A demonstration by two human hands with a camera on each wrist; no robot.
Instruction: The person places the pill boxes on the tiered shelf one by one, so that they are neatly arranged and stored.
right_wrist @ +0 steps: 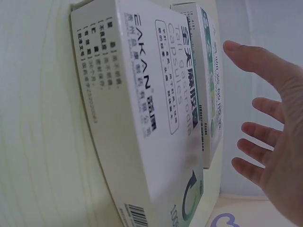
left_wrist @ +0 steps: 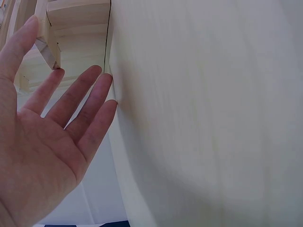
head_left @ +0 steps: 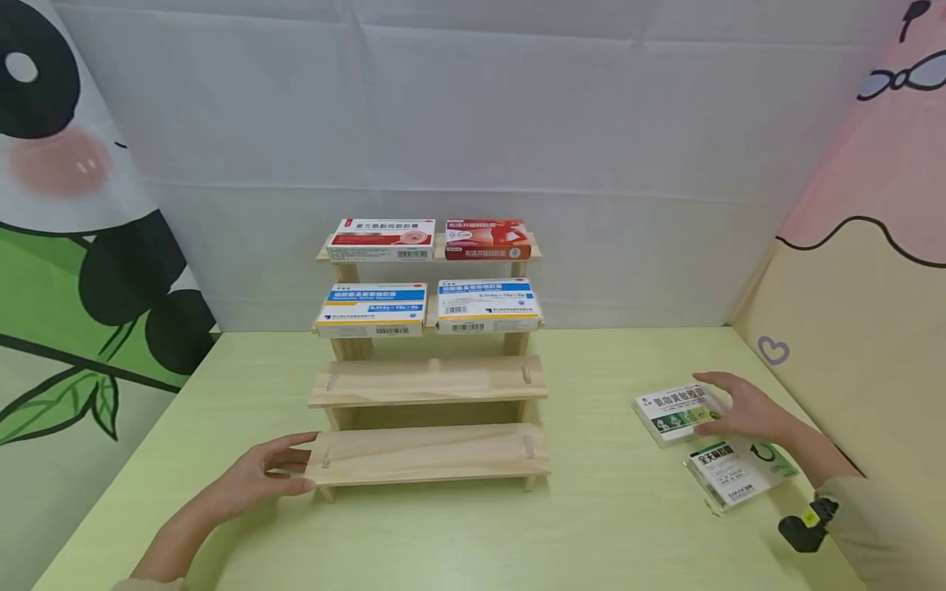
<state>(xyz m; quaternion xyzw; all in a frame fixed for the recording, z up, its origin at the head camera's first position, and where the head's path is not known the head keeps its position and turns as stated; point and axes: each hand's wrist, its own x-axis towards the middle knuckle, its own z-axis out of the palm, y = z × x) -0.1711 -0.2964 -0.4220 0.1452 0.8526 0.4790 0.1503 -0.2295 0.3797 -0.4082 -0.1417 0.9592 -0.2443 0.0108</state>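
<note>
At the left end of the lowest board of a wooden step stand (head_left: pixel 429 454) is my left hand (head_left: pixel 259 474). In the left wrist view its fingers are spread and fairly straight, with thumb and index fingertips at the board's end (left_wrist: pixel 49 53). On the right, my right hand (head_left: pixel 750 410) hovers over a white medicine box with a green band (head_left: pixel 668 414). The right wrist view shows that hand's thumb and fingers apart, holding nothing. A second white medicine box with a green arrow (right_wrist: pixel 163 94) lies nearer, partly under the right wrist in the head view.
On the stand's top board lie a white-and-red medicine box (head_left: pixel 380 240) and a red one (head_left: pixel 488 239). Below them, two blue-and-white boxes (head_left: pixel 372 310) lie side by side. Behind the table (head_left: pixel 591 509) hangs a pale cloth (head_left: pixel 488 123); printed panels flank it.
</note>
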